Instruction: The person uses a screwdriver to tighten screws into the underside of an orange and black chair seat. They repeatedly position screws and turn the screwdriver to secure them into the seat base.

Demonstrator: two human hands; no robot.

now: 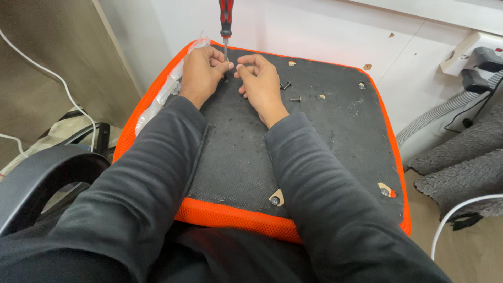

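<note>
An upturned chair seat [325, 131], black underneath with an orange mesh edge, lies across my lap. A screwdriver [226, 23] with a red and black handle stands upright at the seat's far left corner. My left hand [201, 73] pinches its metal shaft near the tip. My right hand [259, 81] rests just to the right of the tip, fingers curled; whether it pinches something small is hidden. Two loose black screws [291, 91] lie on the seat beside my right hand.
A black chair armrest [42, 178] sits at the left. White cables [63, 84] run along the left wall. A power strip with plugs [479, 60], a grey ribbed hose [440, 112] and grey fluffy fabric [466, 167] are at the right.
</note>
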